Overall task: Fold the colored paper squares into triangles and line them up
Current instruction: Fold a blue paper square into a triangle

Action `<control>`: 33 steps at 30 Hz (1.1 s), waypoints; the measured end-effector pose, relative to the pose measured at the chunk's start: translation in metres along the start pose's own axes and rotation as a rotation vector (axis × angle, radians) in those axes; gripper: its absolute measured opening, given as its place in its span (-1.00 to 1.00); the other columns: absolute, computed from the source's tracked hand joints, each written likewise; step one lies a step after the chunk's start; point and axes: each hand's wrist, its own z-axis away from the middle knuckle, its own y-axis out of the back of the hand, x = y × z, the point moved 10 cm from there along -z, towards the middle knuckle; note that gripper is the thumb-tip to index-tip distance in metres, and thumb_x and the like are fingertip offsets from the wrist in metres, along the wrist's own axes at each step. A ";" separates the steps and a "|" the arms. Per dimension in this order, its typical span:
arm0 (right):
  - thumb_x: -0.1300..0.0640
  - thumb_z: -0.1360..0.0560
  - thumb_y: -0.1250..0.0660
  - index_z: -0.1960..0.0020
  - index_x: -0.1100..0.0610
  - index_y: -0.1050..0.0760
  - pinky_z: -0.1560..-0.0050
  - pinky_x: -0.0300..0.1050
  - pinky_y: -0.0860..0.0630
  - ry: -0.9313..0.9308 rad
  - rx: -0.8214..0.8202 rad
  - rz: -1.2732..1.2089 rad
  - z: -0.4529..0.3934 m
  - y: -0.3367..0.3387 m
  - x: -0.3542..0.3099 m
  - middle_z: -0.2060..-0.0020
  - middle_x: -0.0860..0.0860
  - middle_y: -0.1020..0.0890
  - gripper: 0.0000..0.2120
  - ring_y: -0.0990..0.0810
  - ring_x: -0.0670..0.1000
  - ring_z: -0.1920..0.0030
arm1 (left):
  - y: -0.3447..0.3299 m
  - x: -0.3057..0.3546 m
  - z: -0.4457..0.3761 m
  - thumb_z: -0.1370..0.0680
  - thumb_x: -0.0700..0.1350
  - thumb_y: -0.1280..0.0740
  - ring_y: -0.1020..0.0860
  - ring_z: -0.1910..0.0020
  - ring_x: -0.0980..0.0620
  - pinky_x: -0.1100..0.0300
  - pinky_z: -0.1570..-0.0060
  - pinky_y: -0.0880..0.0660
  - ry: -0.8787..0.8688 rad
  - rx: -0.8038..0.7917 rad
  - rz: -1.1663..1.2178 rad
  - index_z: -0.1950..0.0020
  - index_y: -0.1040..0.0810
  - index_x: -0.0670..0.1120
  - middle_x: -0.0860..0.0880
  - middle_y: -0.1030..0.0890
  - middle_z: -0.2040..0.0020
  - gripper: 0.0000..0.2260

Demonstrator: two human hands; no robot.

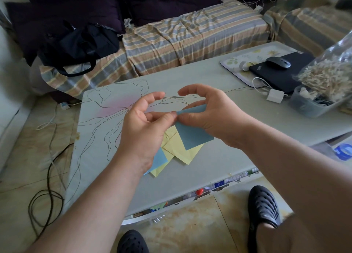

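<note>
1. while both thumbs meet at its fold, the blue paper square (pixel 192 136) is pinched between the left hand (pixel 144 127) and right hand (pixel 213 115), their other fingers loosely spread.
2. beneath the hands, yellow and blue papers (pixel 182 153) lie on the bench (pixel 190 176).
3. right of the right hand, a clear tub (pixel 312 104) holds tangled cords.

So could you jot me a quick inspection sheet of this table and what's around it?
Surface: grey table with line drawing and pink patch.
Job's things: blue paper held mid-fold above yellow papers and another blue sheet.
Clutter: tray, laptop, mouse, plastic tub, bag of pale bits.
Hands: left hand and right hand pinch the blue paper.
Cables: white charger; dark cord on floor.
Surroundings: striped sofa, black bag.
</note>
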 end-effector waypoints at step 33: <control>-0.01 -0.38 -0.61 0.21 -0.01 -0.71 0.34 -0.11 -0.47 -0.079 -0.034 0.316 0.000 0.003 0.008 0.32 -0.06 -0.65 -0.88 -0.53 -0.08 0.31 | -0.006 0.013 0.000 -0.59 -0.04 -0.47 -0.58 0.13 0.11 0.29 0.08 -0.48 -0.297 -0.186 -0.669 0.15 -0.68 0.16 0.23 -0.67 0.19 -0.87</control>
